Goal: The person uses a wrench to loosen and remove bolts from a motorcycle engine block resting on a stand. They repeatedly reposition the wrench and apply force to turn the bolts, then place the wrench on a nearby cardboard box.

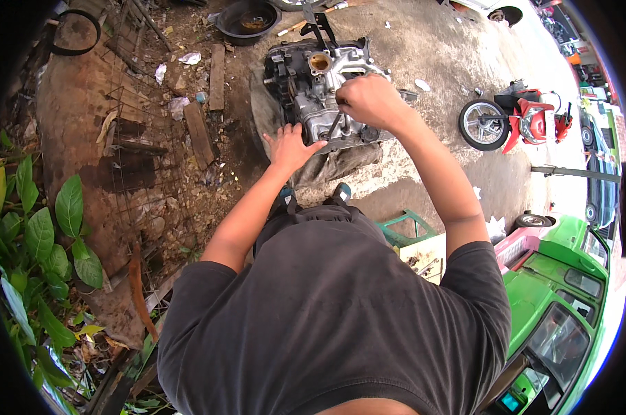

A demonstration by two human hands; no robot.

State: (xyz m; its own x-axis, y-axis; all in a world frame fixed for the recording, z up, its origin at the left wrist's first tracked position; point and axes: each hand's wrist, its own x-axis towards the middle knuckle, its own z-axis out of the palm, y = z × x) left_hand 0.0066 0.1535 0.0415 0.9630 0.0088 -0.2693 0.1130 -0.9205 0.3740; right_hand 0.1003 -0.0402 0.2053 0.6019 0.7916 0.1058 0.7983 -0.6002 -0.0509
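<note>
A grey metal car engine (327, 90) sits on the ground in front of me, with a dark cloth (347, 166) under its near side. My right hand (372, 102) is closed in a fist above the engine, wrapped round the top of a metal-shafted wrench (336, 126). The wrench slants down to the near left part of the engine; its handle is hidden in the fist. At the engine's near left corner, my left hand (290, 146) rests with fingers spread. Its thumb points toward the wrench's lower end, and I cannot tell whether they touch.
Wooden boards (199, 135) and rubble lie left of the engine. A black basin (247, 22) with brownish liquid stands beyond. A red motorcycle (531, 121) and a green vehicle (555, 283) are on the right. A green plastic stool (406, 228) stands near my right side.
</note>
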